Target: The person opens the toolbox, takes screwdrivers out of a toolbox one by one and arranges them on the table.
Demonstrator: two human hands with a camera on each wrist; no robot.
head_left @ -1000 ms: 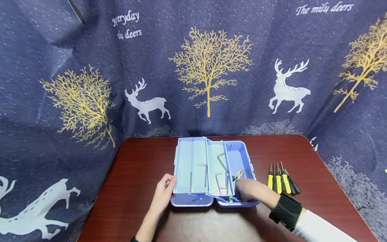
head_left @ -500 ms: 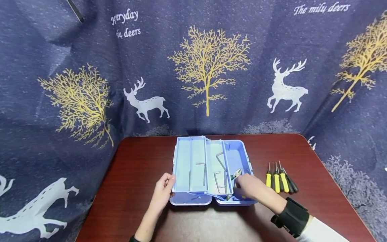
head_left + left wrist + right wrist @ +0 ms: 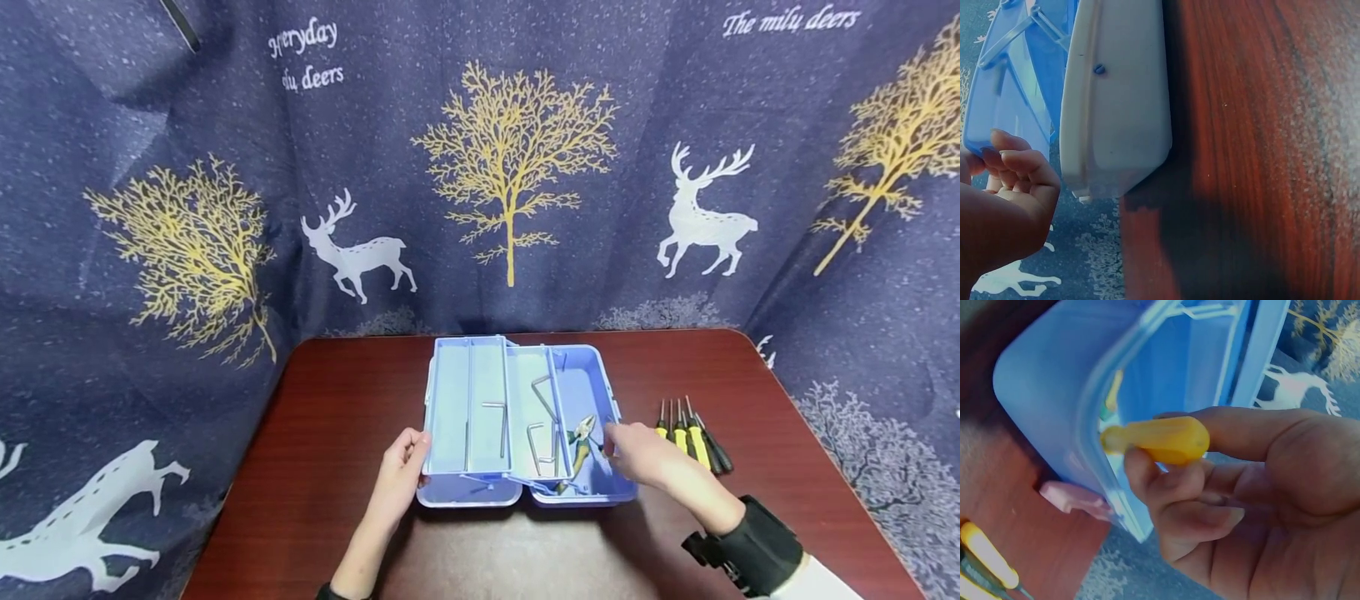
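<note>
A blue cantilever toolbox (image 3: 581, 358) stands opened out on the table. My left hand (image 3: 402, 471) grips the near left corner of its raised tray (image 3: 452, 400), fingers curled at the edge in the left wrist view. At the box's right wall, my right hand (image 3: 648, 457) pinches a screwdriver (image 3: 1172, 439) by its yellow handle between thumb and fingers; its shaft is hidden. Pliers (image 3: 584, 429) with green and yellow handles lie in the deep right compartment. Bent hex keys (image 3: 503, 432) lie in the trays.
To the right of the box, several yellow and black screwdrivers (image 3: 699, 448) lie side by side on the brown wooden table (image 3: 352, 392). A dark blue curtain (image 3: 420, 125) printed with deer and trees hangs behind the table.
My right hand has moved right, from over the pliers to the box's right wall, leaving the pliers uncovered. The left hand keeps its grip on the tray. The head view has shifted slightly.
</note>
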